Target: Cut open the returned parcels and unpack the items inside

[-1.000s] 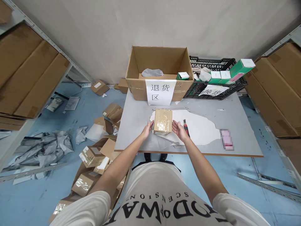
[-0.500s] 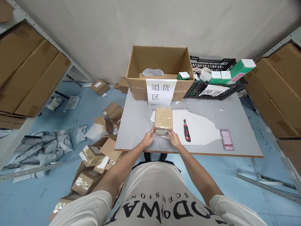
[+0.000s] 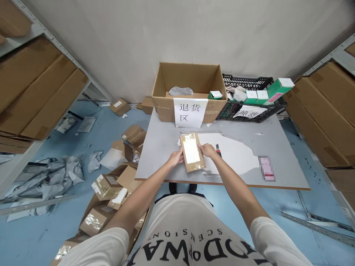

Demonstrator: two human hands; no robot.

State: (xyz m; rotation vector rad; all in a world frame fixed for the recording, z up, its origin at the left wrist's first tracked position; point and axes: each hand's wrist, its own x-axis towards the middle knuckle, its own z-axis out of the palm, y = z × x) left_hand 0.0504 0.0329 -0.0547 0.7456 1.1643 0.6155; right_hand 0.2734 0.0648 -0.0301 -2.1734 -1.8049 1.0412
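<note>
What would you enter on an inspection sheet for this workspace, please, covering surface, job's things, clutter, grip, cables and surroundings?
Surface: grey table bearing a white sheet; utility knife on the sheet, partly hidden by the right forearm.
Job's things: cardboard box, white label facing the camera.
Clutter: taped boxes heaped on the floor; grey plastic bags there too; pixelated pink item on the table.
Grip: left grip and right grip hold the box's opposite sides.
Cables: what look like pale cables on the floor near the wall.
Surroundings: open carton and black crate at the table's back; large cartons on both sides.
</note>
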